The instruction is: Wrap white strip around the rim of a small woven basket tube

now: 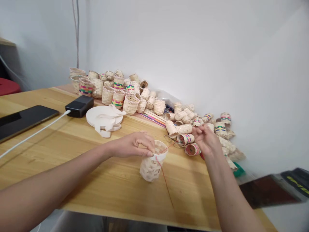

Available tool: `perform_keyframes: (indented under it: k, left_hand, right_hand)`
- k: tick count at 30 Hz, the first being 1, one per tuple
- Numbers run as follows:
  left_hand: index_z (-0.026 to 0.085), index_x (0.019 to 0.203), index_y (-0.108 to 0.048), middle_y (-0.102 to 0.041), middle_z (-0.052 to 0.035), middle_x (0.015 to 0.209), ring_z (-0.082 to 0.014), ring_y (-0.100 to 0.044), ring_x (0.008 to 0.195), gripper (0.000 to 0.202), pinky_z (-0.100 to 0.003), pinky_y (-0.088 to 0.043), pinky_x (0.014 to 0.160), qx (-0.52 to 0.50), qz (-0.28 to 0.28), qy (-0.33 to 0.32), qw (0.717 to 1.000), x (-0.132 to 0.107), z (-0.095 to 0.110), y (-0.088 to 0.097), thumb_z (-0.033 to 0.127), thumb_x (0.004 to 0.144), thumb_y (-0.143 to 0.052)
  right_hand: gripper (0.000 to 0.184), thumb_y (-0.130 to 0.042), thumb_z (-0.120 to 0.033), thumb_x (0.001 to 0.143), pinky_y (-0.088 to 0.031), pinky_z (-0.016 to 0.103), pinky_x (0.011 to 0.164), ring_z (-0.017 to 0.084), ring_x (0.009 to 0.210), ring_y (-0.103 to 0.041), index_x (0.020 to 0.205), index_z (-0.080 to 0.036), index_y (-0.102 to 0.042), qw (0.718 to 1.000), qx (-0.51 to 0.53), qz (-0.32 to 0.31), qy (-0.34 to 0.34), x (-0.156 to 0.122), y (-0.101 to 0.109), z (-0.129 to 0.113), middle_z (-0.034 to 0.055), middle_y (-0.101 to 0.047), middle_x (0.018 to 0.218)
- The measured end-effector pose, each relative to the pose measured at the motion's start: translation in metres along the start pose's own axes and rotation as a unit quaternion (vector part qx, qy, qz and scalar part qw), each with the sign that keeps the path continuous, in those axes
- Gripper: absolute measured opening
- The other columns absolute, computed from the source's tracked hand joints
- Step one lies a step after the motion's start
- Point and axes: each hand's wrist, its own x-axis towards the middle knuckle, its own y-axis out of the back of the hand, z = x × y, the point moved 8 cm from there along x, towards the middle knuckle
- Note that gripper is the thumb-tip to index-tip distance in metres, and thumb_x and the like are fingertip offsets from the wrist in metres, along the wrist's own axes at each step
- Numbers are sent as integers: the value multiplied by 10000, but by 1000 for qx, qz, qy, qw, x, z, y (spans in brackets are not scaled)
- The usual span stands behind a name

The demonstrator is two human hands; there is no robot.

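Note:
My left hand (134, 145) is closed on the white rim of a small pale woven basket (151, 166), holding it just above the wooden table (96, 167). A thin red thread (165, 178) runs from the basket's rim down over its side and trails across the table. The thread also leads up and right towards my right hand (205, 138), whose fingers are pinched together, apparently on the thread's end. That hand hovers just in front of a heap of small woven baskets (188, 124) lying by the wall.
More small baskets (113, 88), some with coloured bands, stand at the back. A roll of white tape (104, 117), a black power bank (79, 105) with a white cable (36, 132) and a dark tablet (23, 120) lie on the left. A dark object (272, 188) sits at right.

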Motion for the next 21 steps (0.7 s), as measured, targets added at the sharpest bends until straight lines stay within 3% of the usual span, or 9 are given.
perform_keyframes:
  k: [5,8,12,17,21]
  left_hand:
    - [164,846,-708,-672,-55,829,-165,-591,806,247,-314,-418,832,-14,7,10,1000,-1,-10,4,353,901,-558]
    - [165,854,-716,-673,-56,821,-163,-588,795,241,-307,-418,820,-10,4,17,1000,-1,-11,4,342,900,-559]
    - [169,829,-714,-665,-56,812,-162,-585,793,237,-297,-429,801,-31,-3,19,999,-1,-13,2,343,893,-565]
    - [162,832,-711,-622,-55,802,-161,-557,771,246,-299,-446,754,-130,14,36,991,-5,-18,10,380,862,-601]
    - [178,791,-711,-607,-51,777,-172,-548,780,269,-335,-447,787,-179,24,43,983,-11,-22,20,434,826,-636]
  right_hand:
    - [231,-515,-137,871,-572,255,664,52,461,-412,667,-195,-422,983,-45,150,93,33,82,-29,-91,-434,560]
    - [211,-508,-116,862,-576,288,664,60,469,-428,675,-190,-445,970,-79,189,134,36,106,-50,-87,-451,561]
    - [151,-511,-124,856,-583,322,664,73,458,-443,726,-193,-479,951,-123,219,181,42,110,-67,-90,-465,563]
    - [176,-492,-122,852,-582,316,621,78,443,-462,689,-187,-478,947,-147,213,188,65,101,-58,-84,-468,545]
    - [220,-495,-77,811,-562,277,571,67,433,-416,635,-197,-439,951,-125,212,188,73,112,-60,-87,-438,534]
